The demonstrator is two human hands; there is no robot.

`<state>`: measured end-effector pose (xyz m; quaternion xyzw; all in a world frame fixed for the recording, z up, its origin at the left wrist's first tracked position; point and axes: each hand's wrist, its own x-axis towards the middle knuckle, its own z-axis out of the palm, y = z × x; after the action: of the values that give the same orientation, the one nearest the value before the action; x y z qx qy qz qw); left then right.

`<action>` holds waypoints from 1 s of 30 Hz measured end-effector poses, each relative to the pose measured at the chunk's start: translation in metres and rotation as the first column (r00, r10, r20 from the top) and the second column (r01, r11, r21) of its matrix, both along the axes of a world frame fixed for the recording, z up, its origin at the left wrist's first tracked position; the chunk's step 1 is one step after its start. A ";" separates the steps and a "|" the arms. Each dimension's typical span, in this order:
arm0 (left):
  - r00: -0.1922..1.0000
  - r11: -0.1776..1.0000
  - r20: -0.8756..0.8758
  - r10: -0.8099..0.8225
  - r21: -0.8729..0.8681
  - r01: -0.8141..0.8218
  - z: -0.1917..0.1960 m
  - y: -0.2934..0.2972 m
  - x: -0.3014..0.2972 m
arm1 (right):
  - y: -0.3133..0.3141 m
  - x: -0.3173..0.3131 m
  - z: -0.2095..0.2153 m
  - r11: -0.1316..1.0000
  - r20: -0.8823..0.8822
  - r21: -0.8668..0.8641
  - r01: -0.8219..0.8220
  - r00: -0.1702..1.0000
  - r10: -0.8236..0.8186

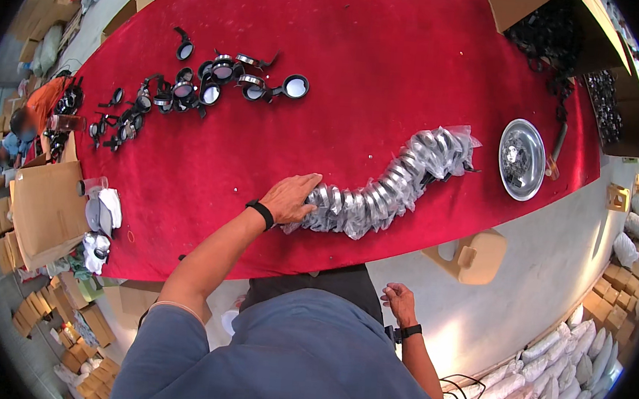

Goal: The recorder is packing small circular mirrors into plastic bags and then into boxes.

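A curved row of round, silver-rimmed pieces in clear plastic bags [370, 203] stretches across the red-covered table in front of me. They look like bagged round mirrors, packed side by side. My left hand [289, 199] is at the row's left end, thumb and fingers round the end piece, which it partly hides. Below the table edge, at my right side, my right hand [399, 303] hangs with its fingers loosely bent and apart, nothing visible in it. Farther off to the left lie several loose round mirrors with black arms [210, 93], without bags.
A metal bowl [521, 159] with small parts sits on the right, beside a tool handle [557, 149]. Cardboard boxes of black parts [618, 110] stand far right. A tan plastic stool [472, 258] is below the table edge. Another person in orange [44, 106] is far left.
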<state>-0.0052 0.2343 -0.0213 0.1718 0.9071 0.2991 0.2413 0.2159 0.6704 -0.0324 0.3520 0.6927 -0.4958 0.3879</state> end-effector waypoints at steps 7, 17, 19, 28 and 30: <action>0.999 1.000 0.034 -0.026 0.009 0.026 0.011 0.004 -0.005 | 0.002 0.003 0.001 1.000 0.036 -0.006 0.007 0.999 -0.007; 0.996 0.997 -0.059 -0.071 0.016 0.073 -0.001 0.049 -0.019 | 0.005 0.006 -0.005 0.999 0.021 -0.022 0.034 0.999 -0.033; 0.996 0.996 -0.040 -0.081 -0.030 0.080 0.001 0.048 -0.013 | 0.007 0.008 -0.005 0.999 0.006 -0.015 0.048 0.999 -0.048; 0.991 0.998 -0.120 -0.061 -0.031 0.057 0.014 0.081 -0.009 | 0.011 0.013 -0.009 0.997 0.027 -0.016 0.080 0.996 -0.080; 0.999 0.995 -0.043 -0.032 -0.098 0.027 0.014 0.101 -0.013 | 0.011 0.012 -0.010 0.996 0.015 -0.015 0.087 0.996 -0.087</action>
<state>-0.0187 0.3354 -0.0071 0.1799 0.9230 0.2472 0.2335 0.2283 0.6815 -0.0425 0.3821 0.6701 -0.5151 0.3736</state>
